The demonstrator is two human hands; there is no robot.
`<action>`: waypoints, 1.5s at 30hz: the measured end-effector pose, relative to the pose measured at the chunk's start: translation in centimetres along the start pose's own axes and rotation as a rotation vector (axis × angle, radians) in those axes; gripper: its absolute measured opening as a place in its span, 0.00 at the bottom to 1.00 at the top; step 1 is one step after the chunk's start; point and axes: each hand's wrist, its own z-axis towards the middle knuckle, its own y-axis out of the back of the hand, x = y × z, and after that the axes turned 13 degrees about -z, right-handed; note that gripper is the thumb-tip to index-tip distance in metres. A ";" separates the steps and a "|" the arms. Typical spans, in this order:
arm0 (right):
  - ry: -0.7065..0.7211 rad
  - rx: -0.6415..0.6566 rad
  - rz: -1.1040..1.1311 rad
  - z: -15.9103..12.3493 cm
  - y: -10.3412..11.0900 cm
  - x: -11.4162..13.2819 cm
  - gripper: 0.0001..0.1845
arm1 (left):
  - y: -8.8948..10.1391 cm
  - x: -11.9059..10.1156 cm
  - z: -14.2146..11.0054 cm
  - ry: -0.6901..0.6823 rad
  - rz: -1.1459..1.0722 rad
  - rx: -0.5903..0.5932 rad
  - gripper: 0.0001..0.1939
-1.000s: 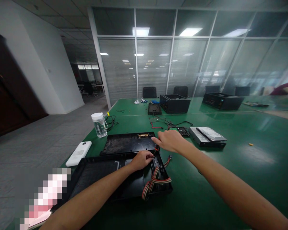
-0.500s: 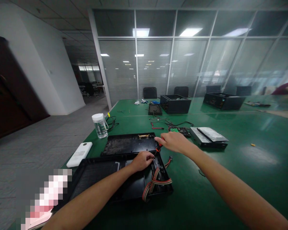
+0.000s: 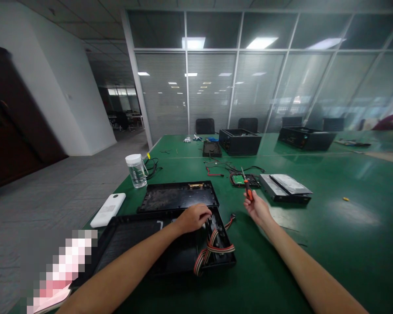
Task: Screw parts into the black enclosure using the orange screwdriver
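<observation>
My right hand (image 3: pixel 258 208) grips an orange and black screwdriver (image 3: pixel 248 190) with its tip pointing up, above the table to the right of the black panels. Over the inner right corner of the nearer black panel (image 3: pixel 180 257), my left hand (image 3: pixel 195 217) has its thumb and fingers pinched together; anything between them is too small to make out. A striped ribbon cable (image 3: pixel 212 248) with a small plug lies across that panel's right end. Behind it is a second black panel (image 3: pixel 170 197) with a copper-coloured piece along its far edge.
A green circuit board (image 3: pixel 239 179) and a silver drive (image 3: pixel 286 187) with papers lie beyond my right hand. To the left stand a water bottle (image 3: pixel 136 172) and a white phone-like object (image 3: pixel 108 210). Two black computer cases (image 3: pixel 240 143) are farther back among loose cables.
My right hand has drawn the screwdriver away from the panel's corner, rightward, and turned its tip upward. My left hand stays at the corner.
</observation>
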 end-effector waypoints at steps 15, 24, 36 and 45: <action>0.388 0.368 -0.807 -5.1 -3.5 3.6 0.22 | 5.9 0.3 -0.9 0.538 -0.038 0.548 0.18; 0.774 0.893 -1.586 -16.8 -4.0 5.9 0.14 | 10.1 1.0 -0.5 0.484 0.036 0.282 0.19; 0.667 0.640 -1.636 -19.4 2.6 3.6 0.14 | 8.8 3.9 -1.5 0.190 0.366 0.294 0.06; 0.717 0.603 -1.677 -12.6 -1.8 3.5 0.07 | 12.2 -9.2 -3.9 0.145 0.413 0.186 0.08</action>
